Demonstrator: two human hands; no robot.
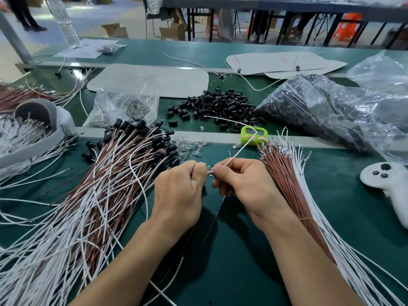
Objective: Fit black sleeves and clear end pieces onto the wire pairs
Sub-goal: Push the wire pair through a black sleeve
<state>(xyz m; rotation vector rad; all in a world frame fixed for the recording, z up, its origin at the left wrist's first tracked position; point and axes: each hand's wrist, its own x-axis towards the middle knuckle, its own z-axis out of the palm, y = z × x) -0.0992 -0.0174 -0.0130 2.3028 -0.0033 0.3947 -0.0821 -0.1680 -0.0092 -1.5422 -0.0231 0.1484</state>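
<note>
Left hand (178,191): fingers curled, thumb and forefinger pinching a small clear end piece (208,167), mostly hidden behind the thumb.
Right hand (240,184): thumb and forefinger pinching a white wire (240,150) just behind its metal terminal (210,172). Terminal tip at the clear piece; touching or a hair apart, cannot tell which.
Position: hands close together above the green mat (231,261), between the finished wire pairs (123,173) on the left and the unfitted bundle (284,173) on the right.

Step in hand, as judged: seating the terminal in the clear end piece.

1. Keep the right-hand pinch close behind the terminal to prevent buckling of the thin wire.
2. Line up terminal and opening on one axis before pushing.
3. Push straight, without twisting, and steady the clear piece with the left thumb.
4. Mind the free length of wire arching past the green timer (254,134) toward the loose black sleeves (220,104). Avoid sweeping it through the pile.
5. Confirm seating by a light pull before release.
6. Take the next clear piece from the loose clear pieces (189,147) just beyond the hands.
</note>
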